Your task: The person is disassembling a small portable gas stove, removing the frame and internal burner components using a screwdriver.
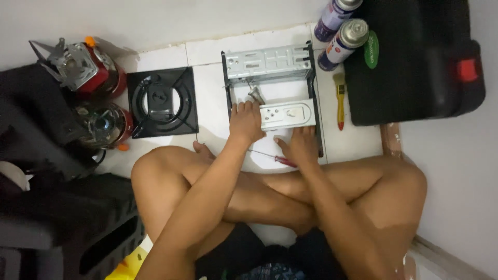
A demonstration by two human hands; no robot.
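Here, seen from overhead, a person sits cross-legged on the white tiled floor [207, 52], left hand [245, 122] resting flat with fingers spread on a grey metal chassis [270, 85]. The right hand [302, 146] curls loosely at its front edge, over a red-handled screwdriver [277, 158]. The chassis looks stiff, light and sharp-edged; best gripped by its side rails

A black-framed metal chassis [270, 98] is laid flat on the white tiled floor, its open middle showing the tile beneath. A perforated grey plate [268, 62] is fixed across its far end, and a smaller pale plate [288, 114] with holes is set across its near end. A red-handled screwdriver [275, 157] is laid on the tile just below the chassis.
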